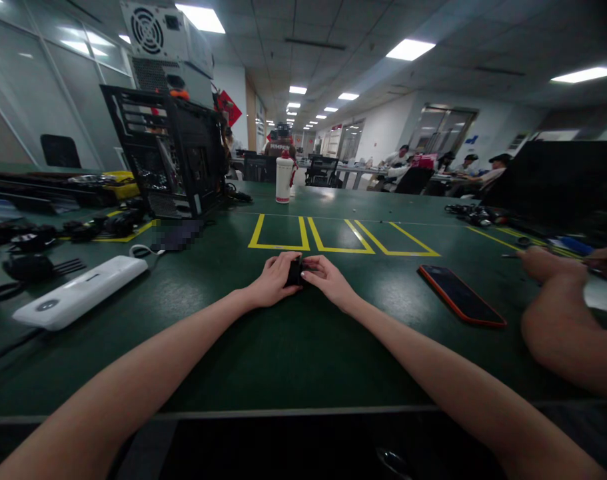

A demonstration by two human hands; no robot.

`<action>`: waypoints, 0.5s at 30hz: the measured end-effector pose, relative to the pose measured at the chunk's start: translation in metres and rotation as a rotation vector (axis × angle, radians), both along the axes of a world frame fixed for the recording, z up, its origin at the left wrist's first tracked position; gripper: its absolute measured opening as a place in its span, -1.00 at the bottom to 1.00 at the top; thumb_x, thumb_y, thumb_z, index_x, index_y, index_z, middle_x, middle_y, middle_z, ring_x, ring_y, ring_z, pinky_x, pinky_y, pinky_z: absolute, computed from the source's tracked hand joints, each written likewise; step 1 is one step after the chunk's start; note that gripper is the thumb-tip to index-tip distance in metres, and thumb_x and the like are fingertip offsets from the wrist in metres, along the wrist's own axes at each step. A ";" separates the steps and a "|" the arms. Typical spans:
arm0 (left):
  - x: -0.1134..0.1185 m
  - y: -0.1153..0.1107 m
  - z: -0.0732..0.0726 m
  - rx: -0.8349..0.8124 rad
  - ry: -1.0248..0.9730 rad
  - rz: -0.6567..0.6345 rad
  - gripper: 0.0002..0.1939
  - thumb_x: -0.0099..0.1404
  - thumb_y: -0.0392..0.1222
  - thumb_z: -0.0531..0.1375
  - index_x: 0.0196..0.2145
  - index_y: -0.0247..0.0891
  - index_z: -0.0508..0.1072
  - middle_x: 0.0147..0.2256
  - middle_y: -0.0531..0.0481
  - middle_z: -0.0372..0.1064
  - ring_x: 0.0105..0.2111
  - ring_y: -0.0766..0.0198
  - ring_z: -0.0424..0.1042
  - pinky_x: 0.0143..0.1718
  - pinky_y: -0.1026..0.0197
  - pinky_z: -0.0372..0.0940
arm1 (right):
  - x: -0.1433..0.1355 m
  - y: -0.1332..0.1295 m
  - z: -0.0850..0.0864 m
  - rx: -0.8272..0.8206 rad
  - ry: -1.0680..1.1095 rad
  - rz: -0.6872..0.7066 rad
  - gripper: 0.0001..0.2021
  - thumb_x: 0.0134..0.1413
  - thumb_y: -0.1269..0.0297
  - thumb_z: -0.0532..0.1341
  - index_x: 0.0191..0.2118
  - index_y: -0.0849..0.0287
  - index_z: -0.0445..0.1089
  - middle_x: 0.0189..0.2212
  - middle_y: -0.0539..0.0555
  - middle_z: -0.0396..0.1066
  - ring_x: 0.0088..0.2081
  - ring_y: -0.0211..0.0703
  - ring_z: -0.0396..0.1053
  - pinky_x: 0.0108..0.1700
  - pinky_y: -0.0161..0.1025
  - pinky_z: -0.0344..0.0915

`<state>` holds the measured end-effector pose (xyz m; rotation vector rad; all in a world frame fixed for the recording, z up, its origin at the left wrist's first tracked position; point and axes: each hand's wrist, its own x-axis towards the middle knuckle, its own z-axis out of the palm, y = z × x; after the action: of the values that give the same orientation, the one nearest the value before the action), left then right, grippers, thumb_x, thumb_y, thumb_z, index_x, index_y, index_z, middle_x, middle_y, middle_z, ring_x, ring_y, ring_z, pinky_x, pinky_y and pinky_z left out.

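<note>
A small black block-like object (295, 272) stands on the green table (283, 360), straight ahead of me. My left hand (274, 280) is closed around its left side, thumb low and fingers over the top. From the right, my right hand (329, 280) reaches to the same object, its fingertips bent in at the right face. Whether those fingertips pinch a small part there is too small to make out. Just beyond both hands, yellow tape outlines (310, 248) mark the table top.
A white power strip (83, 292) and an open computer case (178, 157) are on the left. A white bottle (284, 179) stands farther back. To the right lie an orange-edged phone (460, 293) and another person's forearm (563, 307). Cables (476, 215) lie beyond.
</note>
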<state>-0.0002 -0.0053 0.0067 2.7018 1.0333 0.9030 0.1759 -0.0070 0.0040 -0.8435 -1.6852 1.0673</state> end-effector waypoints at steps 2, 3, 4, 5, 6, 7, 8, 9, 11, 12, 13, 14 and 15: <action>0.000 0.000 0.000 -0.001 -0.004 -0.008 -0.38 0.09 -0.15 0.12 0.04 -0.20 -0.09 0.00 -0.16 0.03 0.04 0.09 0.06 0.03 -0.06 -0.05 | 0.001 0.000 0.000 -0.032 -0.007 0.021 -0.71 -0.12 0.32 0.20 -0.18 0.17 0.23 -0.17 0.07 0.28 -0.08 -0.19 0.26 0.03 -0.12 0.15; 0.000 0.000 0.000 -0.003 -0.006 -0.012 -0.38 0.09 -0.15 0.12 0.05 -0.20 -0.10 0.00 -0.15 0.03 0.04 0.09 0.06 0.03 -0.06 -0.04 | 0.001 0.000 0.000 -0.049 0.002 0.050 -0.70 -0.12 0.32 0.20 -0.18 0.16 0.22 -0.16 0.07 0.28 -0.08 -0.19 0.26 0.04 -0.11 0.14; 0.000 0.000 0.000 -0.005 -0.008 -0.015 -0.39 0.09 -0.16 0.12 0.05 -0.19 -0.10 0.00 -0.15 0.03 0.04 0.09 0.06 0.03 -0.06 -0.04 | 0.002 0.000 -0.001 -0.059 0.022 0.082 -0.70 -0.13 0.33 0.20 -0.19 0.15 0.22 -0.15 0.06 0.27 -0.08 -0.19 0.27 0.03 -0.10 0.15; 0.000 0.000 0.000 -0.007 -0.009 -0.017 -0.39 0.09 -0.16 0.12 0.05 -0.19 -0.09 0.00 -0.15 0.03 0.03 0.09 0.06 0.03 -0.06 -0.04 | 0.002 -0.001 -0.001 -0.062 0.048 0.111 -0.69 -0.15 0.35 0.21 -0.20 0.14 0.21 -0.16 0.05 0.27 -0.07 -0.19 0.27 0.03 -0.10 0.15; 0.000 0.000 0.000 -0.008 -0.009 -0.018 -0.39 0.09 -0.17 0.12 0.04 -0.19 -0.09 0.01 -0.15 0.03 0.04 0.09 0.06 0.03 -0.06 -0.05 | 0.003 -0.001 -0.002 -0.058 0.073 0.133 -0.68 -0.18 0.37 0.23 -0.22 0.14 0.20 -0.17 0.03 0.26 -0.07 -0.19 0.26 0.04 -0.11 0.16; 0.000 0.000 0.000 -0.007 -0.009 -0.017 -0.39 0.09 -0.17 0.12 0.04 -0.19 -0.09 0.01 -0.15 0.03 0.04 0.09 0.06 0.03 -0.06 -0.05 | 0.002 -0.002 -0.002 -0.050 0.093 0.147 -0.67 -0.21 0.40 0.25 -0.24 0.13 0.19 -0.18 0.01 0.26 -0.06 -0.20 0.26 0.04 -0.12 0.15; 0.000 0.000 0.000 -0.006 -0.009 -0.015 -0.39 0.09 -0.18 0.12 0.04 -0.19 -0.09 0.01 -0.15 0.03 0.04 0.08 0.05 0.03 -0.06 -0.05 | 0.002 -0.002 -0.003 -0.041 0.104 0.153 -0.66 -0.23 0.42 0.26 -0.25 0.13 0.18 -0.19 0.00 0.26 -0.06 -0.20 0.26 0.05 -0.13 0.15; 0.000 0.000 0.000 -0.006 -0.008 -0.014 -0.39 0.09 -0.18 0.12 0.04 -0.19 -0.09 0.01 -0.15 0.03 0.04 0.08 0.05 0.04 -0.06 -0.06 | 0.002 -0.003 -0.003 -0.035 0.108 0.155 -0.66 -0.25 0.42 0.27 -0.26 0.13 0.18 -0.20 0.00 0.26 -0.07 -0.21 0.26 0.05 -0.13 0.15; 0.000 0.000 0.000 -0.008 -0.006 -0.013 -0.39 0.09 -0.18 0.12 0.04 -0.19 -0.09 0.01 -0.15 0.03 0.04 0.08 0.05 0.04 -0.06 -0.06 | 0.001 -0.004 -0.002 -0.039 0.104 0.149 -0.65 -0.25 0.40 0.27 -0.27 0.13 0.17 -0.20 0.00 0.25 -0.10 -0.22 0.28 0.03 -0.14 0.18; 0.000 0.000 0.001 -0.009 -0.006 -0.013 -0.39 0.09 -0.17 0.12 0.04 -0.19 -0.09 0.00 -0.15 0.03 0.04 0.08 0.05 0.04 -0.06 -0.06 | 0.000 -0.004 -0.002 -0.044 0.100 0.142 -0.66 -0.24 0.38 0.27 -0.27 0.13 0.16 -0.19 0.00 0.25 -0.11 -0.22 0.29 0.01 -0.14 0.20; -0.001 0.000 0.001 -0.010 -0.007 -0.012 -0.40 0.09 -0.17 0.12 0.04 -0.19 -0.08 0.00 -0.15 0.03 0.04 0.08 0.05 0.04 -0.06 -0.06 | 0.000 -0.005 -0.001 -0.048 0.095 0.130 -0.67 -0.22 0.35 0.26 -0.27 0.13 0.16 -0.20 0.01 0.25 -0.13 -0.22 0.30 -0.01 -0.14 0.22; -0.001 0.000 0.001 -0.010 -0.007 -0.013 -0.40 0.10 -0.16 0.12 0.04 -0.19 -0.08 0.00 -0.15 0.04 0.04 0.08 0.05 0.03 -0.06 -0.05 | 0.000 -0.005 -0.001 -0.047 0.086 0.113 -0.69 -0.21 0.32 0.26 -0.28 0.13 0.17 -0.21 0.01 0.25 -0.15 -0.22 0.31 -0.04 -0.14 0.23; -0.001 -0.001 0.001 -0.010 -0.008 -0.013 -0.40 0.10 -0.15 0.12 0.04 -0.19 -0.08 0.00 -0.15 0.04 0.04 0.08 0.06 0.03 -0.06 -0.05 | -0.001 -0.005 0.000 -0.042 0.073 0.093 -0.72 -0.19 0.30 0.25 -0.29 0.13 0.18 -0.24 0.01 0.26 -0.17 -0.23 0.31 -0.05 -0.14 0.24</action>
<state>-0.0008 -0.0059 0.0081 2.6913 1.0149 0.9024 0.1752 -0.0116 0.0037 -0.7504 -1.6586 1.1866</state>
